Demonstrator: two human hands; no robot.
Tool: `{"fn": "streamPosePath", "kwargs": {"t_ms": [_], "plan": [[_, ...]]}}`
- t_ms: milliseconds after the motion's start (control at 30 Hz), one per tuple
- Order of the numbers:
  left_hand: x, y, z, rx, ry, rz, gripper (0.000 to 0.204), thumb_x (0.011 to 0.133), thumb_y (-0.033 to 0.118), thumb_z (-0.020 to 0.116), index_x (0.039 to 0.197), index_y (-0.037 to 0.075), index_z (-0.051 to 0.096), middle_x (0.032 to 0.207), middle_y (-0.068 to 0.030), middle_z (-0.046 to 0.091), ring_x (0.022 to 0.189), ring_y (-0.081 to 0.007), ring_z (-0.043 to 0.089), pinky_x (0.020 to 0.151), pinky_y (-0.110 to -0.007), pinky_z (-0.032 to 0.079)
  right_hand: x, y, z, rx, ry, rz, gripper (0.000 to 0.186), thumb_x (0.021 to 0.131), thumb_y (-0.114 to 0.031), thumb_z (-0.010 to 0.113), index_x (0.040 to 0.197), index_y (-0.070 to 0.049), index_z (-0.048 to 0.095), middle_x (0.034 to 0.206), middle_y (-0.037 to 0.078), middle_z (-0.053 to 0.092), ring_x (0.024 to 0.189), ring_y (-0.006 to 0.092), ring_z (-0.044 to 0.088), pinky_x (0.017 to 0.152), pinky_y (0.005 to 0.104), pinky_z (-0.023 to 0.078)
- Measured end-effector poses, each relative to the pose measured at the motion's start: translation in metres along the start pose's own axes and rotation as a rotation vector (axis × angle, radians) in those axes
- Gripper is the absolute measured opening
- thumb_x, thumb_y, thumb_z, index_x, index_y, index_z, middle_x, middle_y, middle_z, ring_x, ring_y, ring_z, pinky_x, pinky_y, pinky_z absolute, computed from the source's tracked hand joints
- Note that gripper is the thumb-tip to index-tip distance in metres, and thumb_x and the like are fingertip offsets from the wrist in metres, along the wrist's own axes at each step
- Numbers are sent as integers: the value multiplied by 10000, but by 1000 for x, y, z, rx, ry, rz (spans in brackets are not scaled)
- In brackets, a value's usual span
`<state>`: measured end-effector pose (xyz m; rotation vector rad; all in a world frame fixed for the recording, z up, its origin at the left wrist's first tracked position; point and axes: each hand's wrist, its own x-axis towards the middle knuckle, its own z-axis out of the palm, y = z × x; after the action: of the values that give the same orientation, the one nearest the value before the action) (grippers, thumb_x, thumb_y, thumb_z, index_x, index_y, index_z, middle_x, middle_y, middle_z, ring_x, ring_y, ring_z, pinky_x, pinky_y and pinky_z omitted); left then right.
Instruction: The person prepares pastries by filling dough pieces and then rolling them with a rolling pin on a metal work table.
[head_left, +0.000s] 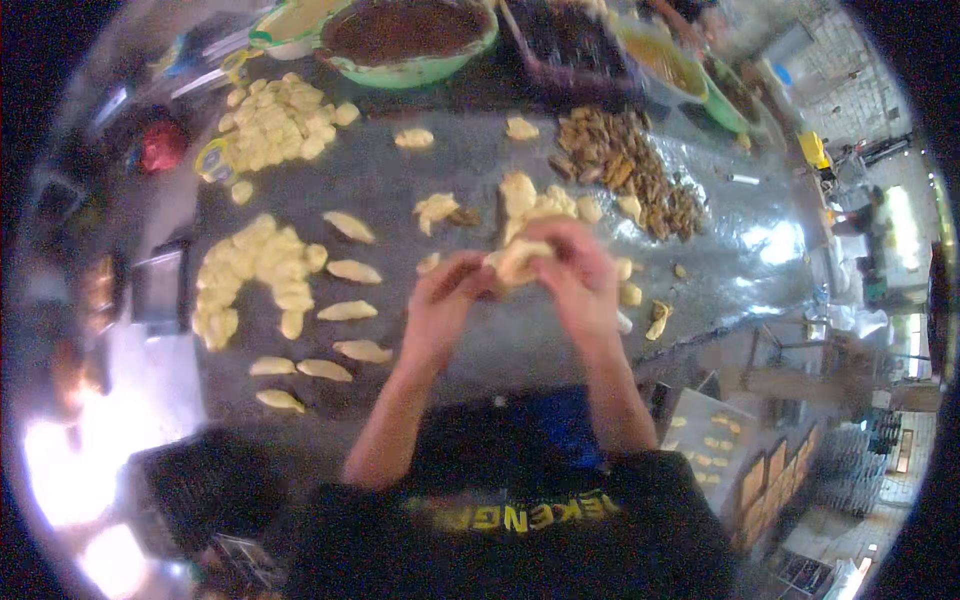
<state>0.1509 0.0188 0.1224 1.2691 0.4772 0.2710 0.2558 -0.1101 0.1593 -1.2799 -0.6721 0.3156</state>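
Between my two hands, above the dark worktop (470, 350), is a piece of pale dough (522, 262). My right hand (583, 280) has its fingers curled over the dough's right side. At the left end, my left hand (443, 290) pinches it with bent fingers. Just beyond them sits a heap of pale dough lumps (545, 205). A torn bit of dough (436, 211) lies to the left, touching a brown piece. Several spindle-shaped dough pieces (352, 271) rest left of my left hand, beside a curved cluster of dough balls (255, 262).
A second pile of dough balls (285, 125) is at the far left. Brown elongated pieces (625, 165) are heaped at the far right. Along the back stand a green bowl (420, 74) of brown filling and a purple crate (585, 88). A tray (715, 425) of small pieces is lower right.
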Motion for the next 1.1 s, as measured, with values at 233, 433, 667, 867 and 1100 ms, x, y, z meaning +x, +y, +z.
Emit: {"fn": "streamPosePath", "kwargs": {"t_ms": [233,433,667,867,1100], "plan": [[-54,-45,39,-385,-19,-161,242,930,175,584,1120,35,636,1091,-58,645,1007,-151,596,830,-298,497,-69,12,-36,-359,-80,160,227,846,1,629,1072,-7,650,1026,88,668,1006,142,606,868,296,496],[-90,-76,64,-289,170,-233,321,934,186,548,1177,-21,578,1085,-94,654,943,-192,641,819,-309,512,-116,19,-60,-316,-230,-47,445,786,-83,676,1213,-14,571,1158,134,633,1142,223,569,1006,367,422],[-114,-70,83,-565,122,-98,318,892,93,514,1176,-45,556,1108,-154,630,954,-254,636,790,-344,527,-152,20,-71,-780,-290,-19,461,788,-269,757,1128,-3,593,1067,188,649,990,355,607,887,408,458],[-121,-74,73,273,186,239,300,867,13,553,1163,-33,566,1075,-133,633,944,-230,630,813,-338,520,-148,19,-66,-778,-311,44,244,804,-211,666,988,-52,655,907,175,664,872,392,626,794,476,483],[-106,-67,49,-79,163,-27,409,840,32,652,1246,51,601,1124,-79,651,974,-155,620,860,-295,502,-119,14,-51,-530,-295,108,222,839,-172,687,1000,-21,669,895,148,677,782,274,652,706,351,516]]}}
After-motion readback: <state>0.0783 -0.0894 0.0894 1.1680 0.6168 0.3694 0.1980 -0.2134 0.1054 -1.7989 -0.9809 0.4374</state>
